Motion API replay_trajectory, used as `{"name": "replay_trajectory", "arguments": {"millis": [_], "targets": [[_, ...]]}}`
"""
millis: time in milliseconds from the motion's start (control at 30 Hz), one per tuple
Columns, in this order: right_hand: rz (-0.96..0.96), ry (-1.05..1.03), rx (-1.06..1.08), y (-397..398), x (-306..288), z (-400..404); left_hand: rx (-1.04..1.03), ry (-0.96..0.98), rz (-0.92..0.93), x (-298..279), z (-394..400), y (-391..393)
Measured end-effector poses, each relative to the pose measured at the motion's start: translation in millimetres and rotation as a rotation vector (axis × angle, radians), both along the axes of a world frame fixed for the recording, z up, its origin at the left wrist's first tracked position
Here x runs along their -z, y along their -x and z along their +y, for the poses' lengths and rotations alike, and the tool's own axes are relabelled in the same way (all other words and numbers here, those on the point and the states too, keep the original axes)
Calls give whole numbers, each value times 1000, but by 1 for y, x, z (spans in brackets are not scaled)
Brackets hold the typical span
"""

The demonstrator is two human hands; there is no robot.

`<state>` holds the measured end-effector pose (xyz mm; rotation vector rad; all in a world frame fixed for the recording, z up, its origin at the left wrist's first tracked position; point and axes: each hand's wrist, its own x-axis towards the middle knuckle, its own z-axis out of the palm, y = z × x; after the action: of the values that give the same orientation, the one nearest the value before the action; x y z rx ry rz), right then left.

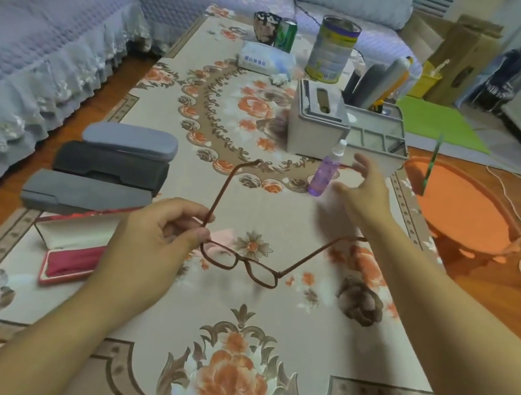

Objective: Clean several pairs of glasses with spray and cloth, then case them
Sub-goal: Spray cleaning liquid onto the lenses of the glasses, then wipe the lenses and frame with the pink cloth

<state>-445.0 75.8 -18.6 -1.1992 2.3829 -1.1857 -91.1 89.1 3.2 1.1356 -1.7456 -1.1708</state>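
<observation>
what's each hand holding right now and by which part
The left hand pinches the glasses at the frame's left corner by the hinge. The right hand holds nothing, open near the spray bottle.

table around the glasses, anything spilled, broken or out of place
Nothing spilled or broken shows. The glasses look intact, arms unfolded, pinched by the left hand. The spray bottle stands upright. One red case lies open beside three shut ones, and a crumpled tissue sits farther back.

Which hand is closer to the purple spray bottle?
The right hand. It is open just right of the spray bottle, not touching. The left hand is nearer the camera, holding the glasses.
</observation>
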Motion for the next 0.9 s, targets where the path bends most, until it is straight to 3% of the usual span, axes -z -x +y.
{"name": "replay_trajectory", "arguments": {"millis": [167, 333, 567, 733, 900], "targets": [[270, -356, -59, 23, 20, 21, -17, 0, -42, -3, -2, 0], [307, -250, 2, -6, 20, 24, -54, -28, -30, -15, -7, -16], [516, -108, -252, -61, 5, -18, -191, 53, 4, -24, -14, -37], [632, -306, -196, -76, 14, -45, -221, 53, 30, -20, -21, -43], [508, -234, -135, -82, 0, -21, -302, 39, 99, -19, -28, -46]]}}
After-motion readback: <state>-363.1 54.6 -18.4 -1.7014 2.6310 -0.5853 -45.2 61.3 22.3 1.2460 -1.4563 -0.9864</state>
